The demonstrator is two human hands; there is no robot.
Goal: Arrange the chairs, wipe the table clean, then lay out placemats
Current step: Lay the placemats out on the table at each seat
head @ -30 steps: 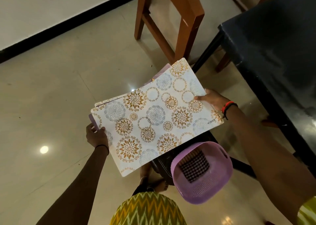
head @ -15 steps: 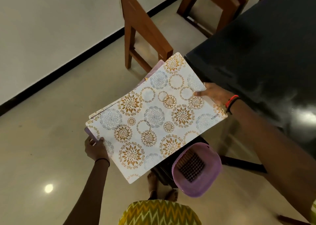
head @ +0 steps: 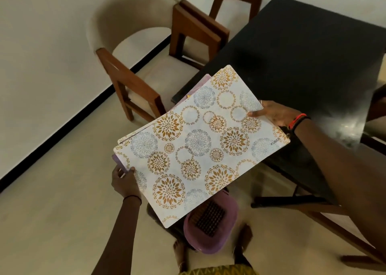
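the left grip pinches the near corner of a stack of thin white placemats printed with gold and grey floral circles, thumb on top and fingers beneath. the right grip grasps the opposite edge the same way. the stack hangs in the air, tilted, its far corner over the corner of the glossy black worktop; no mat lies flat there yet.

the sheets are fanned out of line, and a lilac one shows under the left edge. the lower sheets look loosely caught, so one may slide out when the top mat is peeled off. it would drop to the pale floor or into the round purple plastic basket below. that basket holds a dark checked cloth and sits on what may be a dark stool, though the view there is blurred. it is close by the feet, so a careless step could tip it.
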